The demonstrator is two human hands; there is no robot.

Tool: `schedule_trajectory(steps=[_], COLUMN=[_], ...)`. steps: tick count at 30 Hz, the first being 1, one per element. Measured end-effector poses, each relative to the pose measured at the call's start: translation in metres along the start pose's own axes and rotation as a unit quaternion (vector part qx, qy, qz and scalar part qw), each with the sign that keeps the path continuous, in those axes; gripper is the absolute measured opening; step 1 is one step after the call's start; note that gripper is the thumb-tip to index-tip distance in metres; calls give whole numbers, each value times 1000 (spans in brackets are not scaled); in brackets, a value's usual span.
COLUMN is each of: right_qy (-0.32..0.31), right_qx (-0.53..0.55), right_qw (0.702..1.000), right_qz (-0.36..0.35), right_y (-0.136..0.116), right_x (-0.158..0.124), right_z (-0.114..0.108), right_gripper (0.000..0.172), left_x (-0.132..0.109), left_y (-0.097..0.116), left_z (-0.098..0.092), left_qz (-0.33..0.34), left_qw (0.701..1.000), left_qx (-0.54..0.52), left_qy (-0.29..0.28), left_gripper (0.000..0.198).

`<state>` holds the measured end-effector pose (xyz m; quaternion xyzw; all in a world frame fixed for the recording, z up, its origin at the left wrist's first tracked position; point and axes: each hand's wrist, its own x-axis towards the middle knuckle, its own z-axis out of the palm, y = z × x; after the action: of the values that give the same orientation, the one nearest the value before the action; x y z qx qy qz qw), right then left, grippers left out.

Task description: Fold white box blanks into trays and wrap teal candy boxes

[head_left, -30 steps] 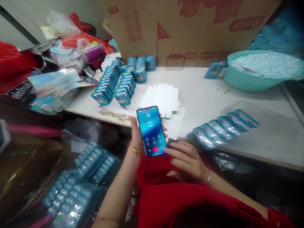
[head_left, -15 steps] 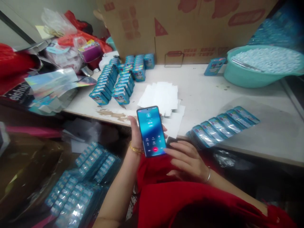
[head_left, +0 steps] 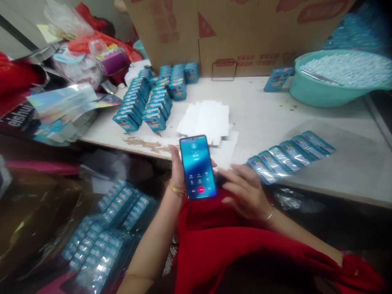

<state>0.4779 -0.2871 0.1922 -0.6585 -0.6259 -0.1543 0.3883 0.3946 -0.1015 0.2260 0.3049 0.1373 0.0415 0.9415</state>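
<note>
A smartphone with a lit blue call screen and a red button rests in my left hand, thumb along its left edge and fingertips showing at its right. Just right of the phone is my right hand, fingers extended and slightly apart, with nothing seen in it. Beyond the phone, white paper sheets lie in a loose stack on the table. To the right, a slanting row of flat blue packs overlaps along the front edge.
Rows of small blue boxes stand at back left, before a large cardboard box. A green basin of pale pieces is at back right, beside a single blue box. Wrapped blue bundles sit low left.
My right hand has moved up slightly and away from the phone's lower edge, its fingers a little blurred. My left hand still holds the phone. The view has shifted slightly.
</note>
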Motion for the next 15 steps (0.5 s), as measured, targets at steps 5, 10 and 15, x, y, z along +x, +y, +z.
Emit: schedule_trajectory(steps=[5,10,15], right_qy=[50,35,23], right_qx=[-20,-2,31], right_qw=[997,999,999], right_qz=[45,12,-18], right_y=[10,3,-7], right_x=[6,1,-5], right_z=[-4,-4,1], right_gripper=[20,20,21], left_x=[1,1,1], left_y=[-2,-1,-1], left_z=[-3,0,0], left_qz=[1,10,11], left_qw=[1000,1000,1000], left_qx=[21,23,5], left_qy=[-6,2,26], left_gripper=[105,104,102])
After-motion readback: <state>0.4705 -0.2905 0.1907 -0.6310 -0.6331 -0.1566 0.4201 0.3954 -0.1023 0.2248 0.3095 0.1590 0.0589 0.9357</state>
